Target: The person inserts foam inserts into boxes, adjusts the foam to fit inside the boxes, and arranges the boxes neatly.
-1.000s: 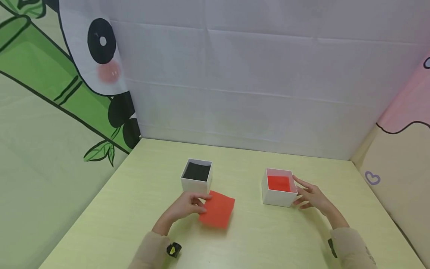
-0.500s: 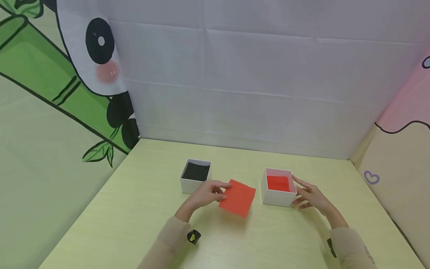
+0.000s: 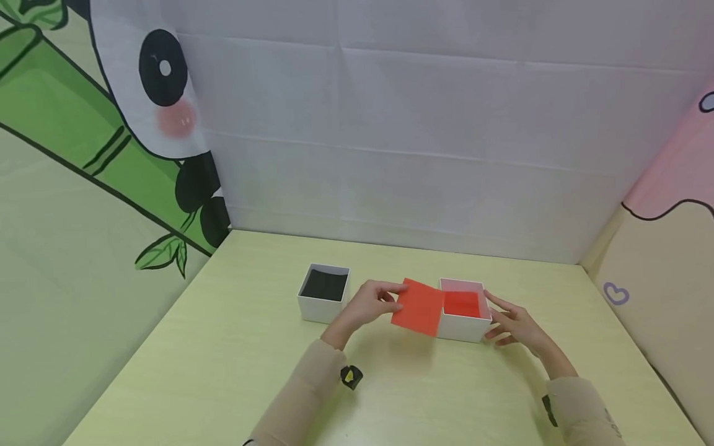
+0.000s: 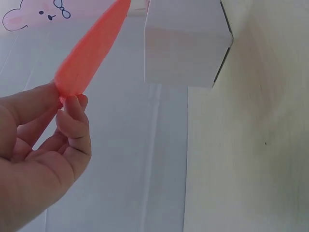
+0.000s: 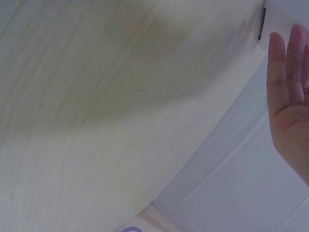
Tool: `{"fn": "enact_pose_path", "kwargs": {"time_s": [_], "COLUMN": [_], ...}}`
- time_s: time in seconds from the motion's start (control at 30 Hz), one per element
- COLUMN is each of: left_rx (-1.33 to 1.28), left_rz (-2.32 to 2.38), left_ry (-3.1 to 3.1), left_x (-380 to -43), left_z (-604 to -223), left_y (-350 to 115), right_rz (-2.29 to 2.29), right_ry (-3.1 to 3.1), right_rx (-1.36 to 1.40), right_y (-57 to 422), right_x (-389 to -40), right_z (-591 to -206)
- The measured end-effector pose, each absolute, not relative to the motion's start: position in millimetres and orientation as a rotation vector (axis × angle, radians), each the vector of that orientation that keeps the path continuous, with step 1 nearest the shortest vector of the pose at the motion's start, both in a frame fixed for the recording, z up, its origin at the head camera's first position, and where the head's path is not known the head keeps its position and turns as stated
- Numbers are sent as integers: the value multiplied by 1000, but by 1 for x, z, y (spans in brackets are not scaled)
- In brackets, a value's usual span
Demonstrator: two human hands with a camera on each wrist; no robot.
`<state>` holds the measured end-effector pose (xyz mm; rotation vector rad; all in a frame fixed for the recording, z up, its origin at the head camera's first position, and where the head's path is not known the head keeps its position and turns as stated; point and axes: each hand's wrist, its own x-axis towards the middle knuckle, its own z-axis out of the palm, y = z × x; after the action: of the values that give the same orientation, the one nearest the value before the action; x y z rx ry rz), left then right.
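My left hand pinches a square sheet of red paper by its left edge, thumb on one side and fingers on the other. The sheet is tilted and overlaps the left side of a white box in the head view. Inside that box lies more red paper. From the left wrist, the held sheet shows nearly edge-on, bowed at the pinch, beside the box. My right hand rests against the box's right side, its fingers extended; the right wrist view shows these straight fingers.
A second white box stands to the left, holding black paper. Both boxes sit on a pale yellow table. A white cloth hangs behind, with printed panels on both sides.
My left hand has carried the red paper rightward and away from me, from in front of the black-paper box to the other box's left edge. My right hand stays at that box.
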<state>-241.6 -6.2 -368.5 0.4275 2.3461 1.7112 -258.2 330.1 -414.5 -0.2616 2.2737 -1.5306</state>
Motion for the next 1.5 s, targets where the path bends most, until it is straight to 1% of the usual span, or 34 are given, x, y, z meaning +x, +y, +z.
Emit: {"fn": "enact_pose_path", "kwargs": {"time_s": [0.43, 0.93, 1.2, 1.5], "left_rx": [354, 291, 284, 277], "left_rz": [1868, 1837, 1774, 1656], "left_ry": [2261, 2320, 2315, 2414], "left_x": [-262, -289, -292, -296], "left_z": [-365, -381, -383, -393], "left_y": [34, 62, 81, 91], "right_rz": [-1522, -1520, -1529, -1524], "right_ry": [2264, 2262, 2259, 2254], "right_rx": [-310, -303, -305, -296], "right_y": [329, 330, 330, 330], "right_x": [-258, -259, -258, -257], "right_z": [-411, -411, -412, -411]}}
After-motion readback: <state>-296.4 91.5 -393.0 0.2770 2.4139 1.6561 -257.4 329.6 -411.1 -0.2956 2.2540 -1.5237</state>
